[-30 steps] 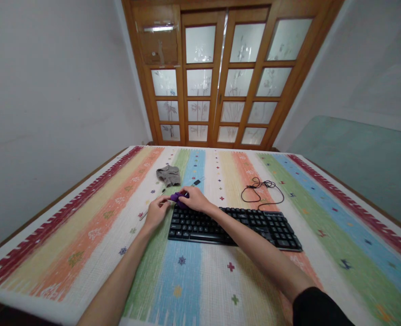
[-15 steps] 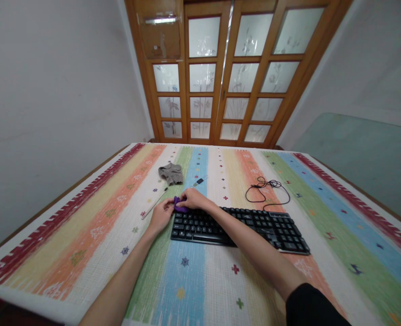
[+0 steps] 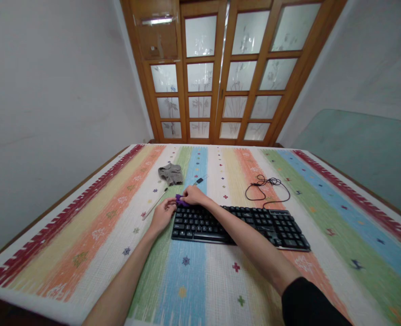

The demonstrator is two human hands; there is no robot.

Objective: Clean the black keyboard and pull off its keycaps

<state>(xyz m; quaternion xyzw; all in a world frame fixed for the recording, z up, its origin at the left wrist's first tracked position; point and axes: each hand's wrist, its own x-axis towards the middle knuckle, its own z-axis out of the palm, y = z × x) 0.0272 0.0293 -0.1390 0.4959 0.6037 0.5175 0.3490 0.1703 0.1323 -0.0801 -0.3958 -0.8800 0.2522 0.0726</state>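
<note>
My right hand [image 3: 193, 195] is closed on a bunched purple cloth [image 3: 182, 201] at the far left corner of a black keyboard [image 3: 200, 227]. My right forearm crosses above the keys. Beside that corner is my left hand [image 3: 164, 214], its fingers curled with the tips close to the cloth and the keyboard's edge. Whatever lies between the left fingertips is too small to make out. The keyboard lies flat, its keys facing up.
A crumpled grey cloth [image 3: 171, 174] lies beyond my hands. Left of them is a thin pale stick [image 3: 155, 203] with a dark tip. A small black object [image 3: 199, 180] lies past my right hand. The keyboard's looped cable [image 3: 267, 182] rests on the striped tablecloth [image 3: 221, 276].
The purple cloth and my right hand have shifted slightly away from me at the keyboard's corner. My left hand stays beside the corner, fingers moved a little.
</note>
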